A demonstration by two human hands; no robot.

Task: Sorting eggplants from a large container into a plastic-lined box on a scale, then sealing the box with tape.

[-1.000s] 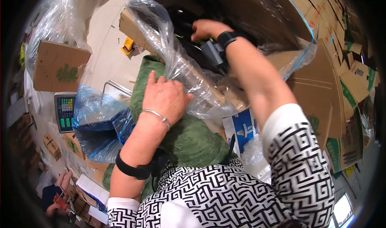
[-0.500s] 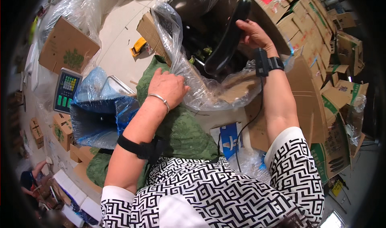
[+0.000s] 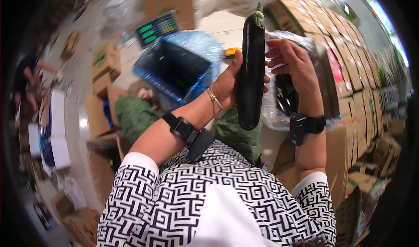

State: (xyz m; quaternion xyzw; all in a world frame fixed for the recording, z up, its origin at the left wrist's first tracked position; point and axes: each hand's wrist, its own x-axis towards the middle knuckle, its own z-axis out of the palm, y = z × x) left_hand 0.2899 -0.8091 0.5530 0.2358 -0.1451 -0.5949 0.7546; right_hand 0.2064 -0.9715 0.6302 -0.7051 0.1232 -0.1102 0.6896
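A dark, glossy eggplant [image 3: 251, 72] is held upright in the air, its green stem [image 3: 258, 17] at the top. It shows between the right edge of a box lined with blue plastic [image 3: 209, 46] and the left edge of a box lined with clear plastic [image 3: 271, 116]. The left hand [image 3: 228, 83] has its grip closed round the eggplant, thumb at the left side and fingertips showing past the right side; the eggplant hides the rest of those fingers. The right hand [image 3: 299, 66] has a loose, spread grip, fingers bent toward the eggplant's upper right side; whether they touch it cannot be told.

The right hand and forearm block part of the clear-lined box, where more eggplants [image 3: 286, 98] lie. Beyond the far left edge of the blue-lined box, a scale display [image 3: 157, 29] has lit green readouts, too small to read. A carton [image 3: 106, 60] at left carries a green printed mark, also unclear. Stacked cartons [image 3: 362, 77] fill the right side; near them is a red patch [image 3: 335, 68]. A yellow object [image 3: 231, 52] sits on the floor [image 3: 224, 35], partly hidden by the left thumb. Far left, another person [image 3: 28, 74] bends near white boxes [image 3: 60, 129].
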